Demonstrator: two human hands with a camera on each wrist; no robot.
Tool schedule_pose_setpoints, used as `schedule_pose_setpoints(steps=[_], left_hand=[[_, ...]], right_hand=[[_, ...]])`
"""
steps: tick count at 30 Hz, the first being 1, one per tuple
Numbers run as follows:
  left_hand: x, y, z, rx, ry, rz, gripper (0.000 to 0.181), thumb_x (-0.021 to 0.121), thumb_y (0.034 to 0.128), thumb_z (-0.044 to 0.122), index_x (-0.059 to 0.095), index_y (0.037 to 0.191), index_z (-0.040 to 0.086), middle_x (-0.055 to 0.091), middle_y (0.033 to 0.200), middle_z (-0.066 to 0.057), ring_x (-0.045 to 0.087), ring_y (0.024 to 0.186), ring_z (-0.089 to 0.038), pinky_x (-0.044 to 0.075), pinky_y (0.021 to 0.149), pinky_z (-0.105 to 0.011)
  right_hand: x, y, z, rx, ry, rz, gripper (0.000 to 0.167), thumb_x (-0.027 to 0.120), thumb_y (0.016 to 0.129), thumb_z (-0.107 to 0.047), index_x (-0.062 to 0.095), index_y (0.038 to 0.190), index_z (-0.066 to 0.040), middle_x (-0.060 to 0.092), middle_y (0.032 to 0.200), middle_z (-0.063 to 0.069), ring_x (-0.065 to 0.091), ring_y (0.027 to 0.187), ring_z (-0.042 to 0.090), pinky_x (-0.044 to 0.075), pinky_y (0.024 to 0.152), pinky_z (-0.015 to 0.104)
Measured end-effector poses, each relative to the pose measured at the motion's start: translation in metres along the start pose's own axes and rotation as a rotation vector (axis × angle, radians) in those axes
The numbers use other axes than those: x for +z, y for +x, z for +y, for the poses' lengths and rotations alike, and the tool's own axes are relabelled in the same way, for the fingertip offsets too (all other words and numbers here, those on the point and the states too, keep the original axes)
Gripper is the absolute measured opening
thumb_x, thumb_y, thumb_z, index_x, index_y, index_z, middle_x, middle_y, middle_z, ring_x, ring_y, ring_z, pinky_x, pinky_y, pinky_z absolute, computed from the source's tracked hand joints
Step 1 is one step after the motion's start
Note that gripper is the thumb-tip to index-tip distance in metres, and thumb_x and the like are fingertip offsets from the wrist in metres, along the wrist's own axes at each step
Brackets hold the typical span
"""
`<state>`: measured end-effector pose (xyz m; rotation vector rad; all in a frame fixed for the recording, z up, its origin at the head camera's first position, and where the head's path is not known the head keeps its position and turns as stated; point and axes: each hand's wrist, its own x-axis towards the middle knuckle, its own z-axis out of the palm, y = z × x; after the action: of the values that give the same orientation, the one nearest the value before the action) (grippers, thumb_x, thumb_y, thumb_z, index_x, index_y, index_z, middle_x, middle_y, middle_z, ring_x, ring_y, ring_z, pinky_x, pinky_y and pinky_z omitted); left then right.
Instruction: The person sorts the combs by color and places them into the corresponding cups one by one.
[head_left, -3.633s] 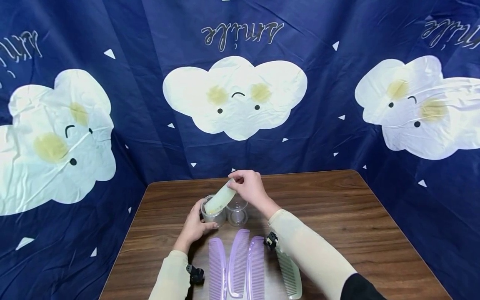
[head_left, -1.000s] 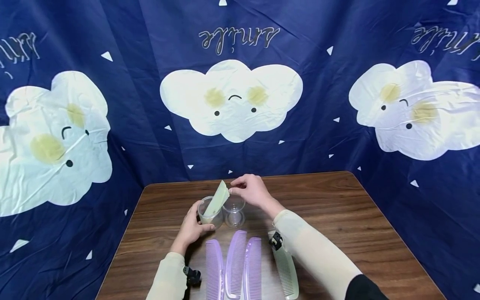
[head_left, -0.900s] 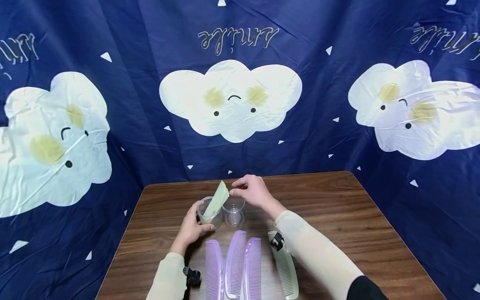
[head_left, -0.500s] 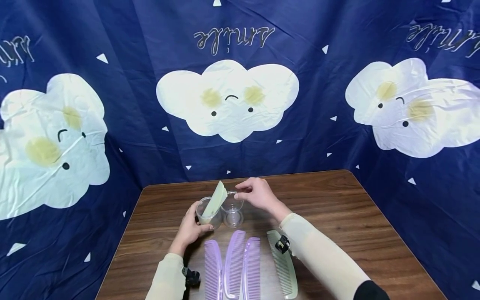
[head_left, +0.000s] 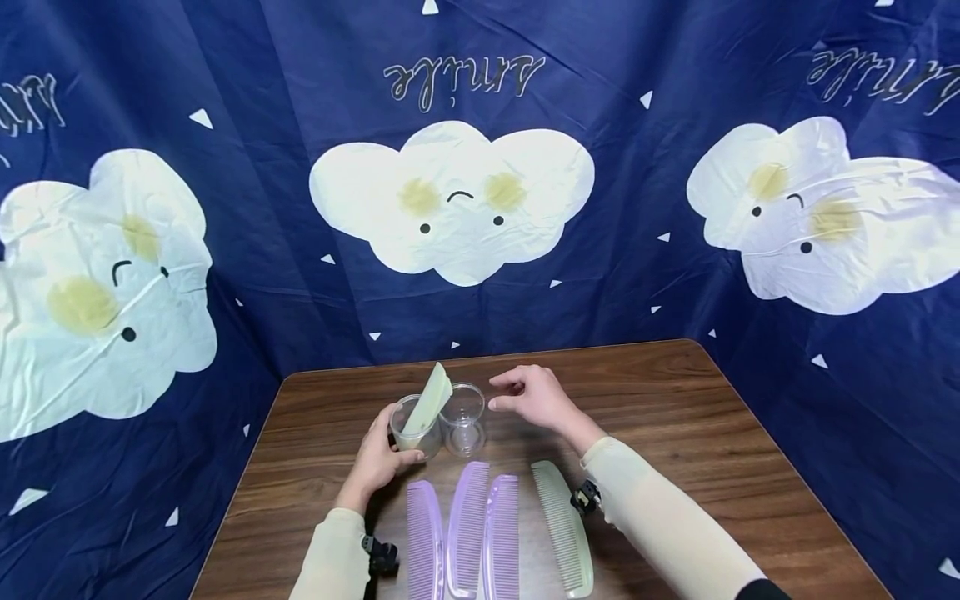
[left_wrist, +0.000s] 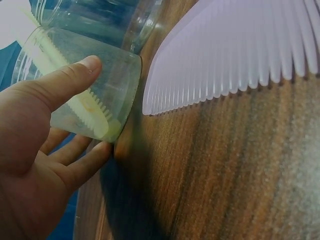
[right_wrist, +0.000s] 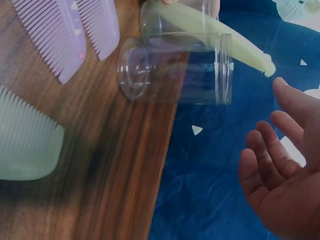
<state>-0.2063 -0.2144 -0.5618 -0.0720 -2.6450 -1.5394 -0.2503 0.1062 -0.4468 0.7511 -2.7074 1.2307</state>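
Note:
My left hand (head_left: 377, 457) grips a clear plastic jar (head_left: 408, 443) from its left side, thumb in front. Inside the jar a pale green comb (head_left: 431, 402) leans to the right, its upper end sticking out above the rim. Through the wall, the left wrist view shows the comb's teeth (left_wrist: 97, 105) near the bottom. A second clear jar (head_left: 463, 406) stands against the first on the right, with nothing seen inside. Right of it my right hand (head_left: 538, 398) hovers with loosely bent fingers, holding nothing; the right wrist view shows its palm (right_wrist: 285, 200) bare.
Three purple combs, a left one (head_left: 426, 537), a middle one (head_left: 468, 529) and a right one (head_left: 502, 537), lie in front of the jars. Another pale green comb (head_left: 562, 529) lies to their right. The wooden table (head_left: 697, 433) meets a blue cloth backdrop (head_left: 645, 300).
My right hand has let go of the green comb and moved off to the right, past the second jar. The comb now leans in the first jar. My left hand keeps its grip.

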Motion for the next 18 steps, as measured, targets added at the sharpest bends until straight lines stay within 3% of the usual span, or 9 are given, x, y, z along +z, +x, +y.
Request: schedule_pose_setpoints(steps=[5, 18], left_hand=[[0.0, 0.0, 0.001, -0.003, -0.008, -0.003, 0.1, 0.093, 0.0695, 0.003, 0.039, 0.153, 0.01, 0.046, 0.146, -0.023, 0.051, 0.134, -0.043, 0.055, 0.102, -0.051], [0.0, 0.001, -0.001, -0.003, -0.007, -0.001, 0.101, 0.094, 0.069, 0.003, 0.038, 0.153, 0.009, 0.046, 0.146, -0.024, 0.051, 0.134, -0.043, 0.056, 0.102, -0.05]], right_hand=[[-0.002, -0.008, 0.008, 0.006, -0.001, -0.006, 0.036, 0.089, 0.078, -0.026, 0.081, 0.111, -0.015, 0.077, 0.091, -0.002, 0.069, 0.082, 0.016, 0.057, 0.075, 0.029], [0.004, -0.025, 0.023, 0.03, 0.009, -0.027, 0.03, 0.089, 0.079, -0.023, 0.082, 0.106, -0.015, 0.078, 0.093, 0.006, 0.068, 0.082, 0.016, 0.054, 0.073, 0.024]])
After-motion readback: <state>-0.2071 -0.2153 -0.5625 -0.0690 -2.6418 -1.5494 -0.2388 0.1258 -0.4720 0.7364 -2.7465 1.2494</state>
